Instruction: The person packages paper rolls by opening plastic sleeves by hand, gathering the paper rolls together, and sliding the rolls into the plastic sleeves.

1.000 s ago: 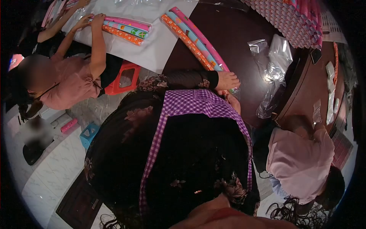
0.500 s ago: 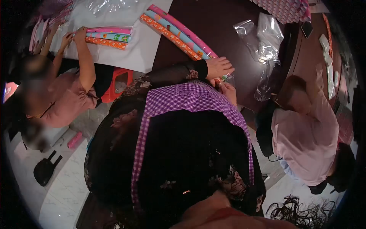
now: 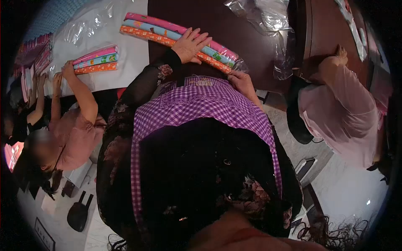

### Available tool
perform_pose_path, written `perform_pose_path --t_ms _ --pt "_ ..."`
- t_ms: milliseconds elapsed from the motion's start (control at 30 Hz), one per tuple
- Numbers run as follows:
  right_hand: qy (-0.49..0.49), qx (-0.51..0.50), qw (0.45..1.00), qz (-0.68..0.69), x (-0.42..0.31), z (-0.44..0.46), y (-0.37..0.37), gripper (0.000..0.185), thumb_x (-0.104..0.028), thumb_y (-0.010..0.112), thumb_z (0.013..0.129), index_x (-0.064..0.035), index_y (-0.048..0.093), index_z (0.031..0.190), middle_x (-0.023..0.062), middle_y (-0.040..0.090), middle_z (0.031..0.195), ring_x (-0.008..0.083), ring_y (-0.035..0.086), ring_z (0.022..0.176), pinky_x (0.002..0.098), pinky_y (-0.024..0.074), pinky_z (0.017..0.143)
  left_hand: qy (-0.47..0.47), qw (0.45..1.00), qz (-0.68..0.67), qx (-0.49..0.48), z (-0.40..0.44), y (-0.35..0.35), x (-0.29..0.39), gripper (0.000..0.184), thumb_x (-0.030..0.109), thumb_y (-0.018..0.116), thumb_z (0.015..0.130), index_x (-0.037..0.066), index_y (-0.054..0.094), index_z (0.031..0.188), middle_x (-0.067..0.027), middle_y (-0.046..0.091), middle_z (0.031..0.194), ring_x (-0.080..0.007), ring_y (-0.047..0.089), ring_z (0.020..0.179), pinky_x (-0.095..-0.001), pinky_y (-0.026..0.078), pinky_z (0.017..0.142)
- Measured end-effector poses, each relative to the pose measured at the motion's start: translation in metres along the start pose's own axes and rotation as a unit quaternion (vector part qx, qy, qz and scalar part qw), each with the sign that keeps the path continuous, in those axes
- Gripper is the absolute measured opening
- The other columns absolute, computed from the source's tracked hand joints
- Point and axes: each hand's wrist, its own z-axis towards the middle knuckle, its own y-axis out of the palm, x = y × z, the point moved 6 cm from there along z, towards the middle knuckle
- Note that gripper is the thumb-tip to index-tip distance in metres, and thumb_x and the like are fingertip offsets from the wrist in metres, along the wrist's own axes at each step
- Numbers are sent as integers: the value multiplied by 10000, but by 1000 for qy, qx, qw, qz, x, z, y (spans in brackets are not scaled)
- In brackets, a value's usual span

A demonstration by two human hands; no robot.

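Note:
Three rolls of patterned wrapping paper [image 3: 153,30], pink, light blue and orange, lie side by side in a clear plastic sleeve on the dark table. My left hand [image 3: 190,46] rests flat across the middle of the rolls, fingers spread, holding nothing. At their right-hand end, my right hand [image 3: 243,83] pinches the sleeve's lower corner beside the orange roll. Loose clear film [image 3: 240,65] sticks out past the ends of the rolls there.
Crumpled clear plastic bags [image 3: 272,21] lie on the dark table [image 3: 251,50] beyond my hands. On the left, a co-worker's hand [image 3: 68,70] touches a similar set of rolls [image 3: 98,60] on a white-covered table [image 3: 130,50]. Another person [image 3: 339,104] sits at the right.
My left hand has moved from the right-hand end of the rolls to their middle and flattened out. The rolls' right-hand end is now uncovered, and the whole view has shifted.

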Motion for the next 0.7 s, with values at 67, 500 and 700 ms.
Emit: perform_pose_path --t_ms 67,500,700 --pt "-45 15 995 -82 -3 -1 -1 186 -78 627 876 4 690 1031 40 662 782 108 576 685 257 470 627 -7 1000 3 -9 3 2 1 1049 582 705 705 148 171 1498 -98 259 1510 -355 209 1393 -538 155 1148" --pt "9 -103 994 42 -18 -18 -6 243 -173 631 897 1 673 1061 49 662 866 117 573 738 256 468 668 -12 1000 16 -13 4 3 -1 1042 596 699 704 146 188 1493 -90 270 1498 -349 218 1385 -539 157 1149" --pt "-74 43 996 -28 -23 -13 -1 250 -168 639 885 29 666 1036 87 669 903 152 610 830 274 486 742 -10 1000 17 -10 2 4 -2 1056 614 689 696 148 182 1496 -85 271 1499 -344 219 1384 -538 163 1149"
